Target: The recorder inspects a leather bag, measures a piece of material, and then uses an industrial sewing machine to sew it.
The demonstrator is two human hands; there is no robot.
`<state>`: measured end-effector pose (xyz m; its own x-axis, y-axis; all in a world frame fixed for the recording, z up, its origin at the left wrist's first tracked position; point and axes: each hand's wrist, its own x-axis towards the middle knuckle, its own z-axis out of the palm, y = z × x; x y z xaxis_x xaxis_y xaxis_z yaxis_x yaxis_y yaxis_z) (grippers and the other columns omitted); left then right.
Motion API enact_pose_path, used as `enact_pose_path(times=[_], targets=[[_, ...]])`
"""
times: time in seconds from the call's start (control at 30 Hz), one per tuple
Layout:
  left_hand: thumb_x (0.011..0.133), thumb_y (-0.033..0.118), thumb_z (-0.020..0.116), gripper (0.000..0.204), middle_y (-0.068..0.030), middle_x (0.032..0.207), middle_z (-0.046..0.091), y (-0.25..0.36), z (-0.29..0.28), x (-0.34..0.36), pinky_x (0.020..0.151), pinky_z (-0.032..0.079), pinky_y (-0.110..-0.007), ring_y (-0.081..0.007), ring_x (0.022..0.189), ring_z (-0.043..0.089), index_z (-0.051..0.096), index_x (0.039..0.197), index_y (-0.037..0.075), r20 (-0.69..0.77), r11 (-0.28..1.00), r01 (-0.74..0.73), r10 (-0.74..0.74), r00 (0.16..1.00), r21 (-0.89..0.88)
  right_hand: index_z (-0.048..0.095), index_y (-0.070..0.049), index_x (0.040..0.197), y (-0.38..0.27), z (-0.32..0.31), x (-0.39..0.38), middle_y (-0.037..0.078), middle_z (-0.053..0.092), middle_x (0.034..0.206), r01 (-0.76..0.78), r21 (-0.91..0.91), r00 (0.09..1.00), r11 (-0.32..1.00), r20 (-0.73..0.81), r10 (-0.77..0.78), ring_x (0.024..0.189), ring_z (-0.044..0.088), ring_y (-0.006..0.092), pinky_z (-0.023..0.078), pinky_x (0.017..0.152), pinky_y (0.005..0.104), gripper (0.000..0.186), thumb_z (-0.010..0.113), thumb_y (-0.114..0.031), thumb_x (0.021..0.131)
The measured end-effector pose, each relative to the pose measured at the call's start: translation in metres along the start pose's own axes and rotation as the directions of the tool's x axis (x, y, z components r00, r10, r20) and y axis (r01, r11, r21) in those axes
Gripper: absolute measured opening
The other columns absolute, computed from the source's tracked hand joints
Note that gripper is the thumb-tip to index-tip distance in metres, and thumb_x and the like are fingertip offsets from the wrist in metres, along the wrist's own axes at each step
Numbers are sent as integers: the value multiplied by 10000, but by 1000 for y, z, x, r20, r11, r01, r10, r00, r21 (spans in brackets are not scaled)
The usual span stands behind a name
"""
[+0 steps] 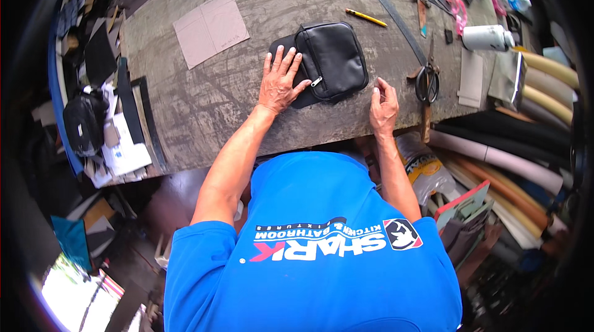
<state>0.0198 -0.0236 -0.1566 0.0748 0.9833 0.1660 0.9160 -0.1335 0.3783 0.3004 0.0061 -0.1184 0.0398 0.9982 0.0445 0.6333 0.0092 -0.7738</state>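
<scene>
A black zippered leather pouch [333,60] lies on the worn tabletop [204,109], over a flat dark piece [279,46] that shows along its left side. My left hand [281,81] lies spread on the dark piece, fingertips beside the pouch's left edge and thumb close to the silver zipper pull [316,81]. My right hand [384,106] rests to the right of the pouch, near the front edge, its fingers loosely bent and apart with nothing visible in them.
A pinkish square piece [210,29] lies at the back left, a yellow pencil [365,17] behind the pouch. Scissors [427,81], a long metal ruler [387,4] and a white bottle [486,37] are to the right. Material rolls [495,155] crowd the right; scraps [124,152] the left.
</scene>
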Motion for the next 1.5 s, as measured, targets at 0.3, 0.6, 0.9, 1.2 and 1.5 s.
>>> enact_pose_path(times=[0.3, 0.6, 0.9, 1.2, 1.5], targets=[[857, 530, 660, 735, -61, 1535, 406, -1, 0, 1, 1212, 176, -513, -299, 1479, 260, 483, 1445, 126, 25, 998, 16, -17, 1000, 54, 659, -1, 1146, 4, 6, 69, 121, 654, 947, 26, 97, 925, 995, 376, -61, 837, 656, 210, 525, 776, 318, 264, 649, -156, 933], [853, 513, 672, 740, -84, 1538, 399, -2, 4, 0, 1208, 180, -527, -318, 1477, 259, 474, 1449, 122, 6, 998, 9, -10, 1000, 65, 643, -10, 1208, 31, 4, 77, 107, 676, 1004, 87, 202, 896, 975, 412, -166, 899, 641, 165, 506, 826, 295, 279, 597, -115, 954], [853, 496, 679, 748, -78, 1543, 391, 0, -1, -1, 1214, 170, -516, -312, 1480, 256, 462, 1454, 106, 29, 999, 13, -14, 999, 35, 575, 33, 1267, 45, -2, 92, 125, 656, 1052, -511, 499, 805, 700, 564, 186, 858, 668, 163, 566, 770, 266, 282, 467, -97, 1040], [839, 472, 697, 765, -86, 1555, 377, -1, 0, 1, 1210, 162, -532, -329, 1482, 251, 450, 1471, 118, 48, 1000, 9, -11, 999, 25, 544, 58, 1262, 43, 1, 91, 137, 663, 1000, -584, 642, 806, 497, 530, 263, 851, 700, 216, 603, 734, 297, 302, 541, -109, 1011], [834, 454, 707, 772, -110, 1547, 381, 0, -4, 2, 1208, 163, -534, -350, 1475, 262, 445, 1469, 102, 58, 999, 6, -9, 998, 48, 629, -6, 1181, -15, 24, 76, 156, 578, 1047, 206, 3, 951, 978, 237, -201, 947, 603, 318, 508, 816, 396, 417, 766, -179, 827]])
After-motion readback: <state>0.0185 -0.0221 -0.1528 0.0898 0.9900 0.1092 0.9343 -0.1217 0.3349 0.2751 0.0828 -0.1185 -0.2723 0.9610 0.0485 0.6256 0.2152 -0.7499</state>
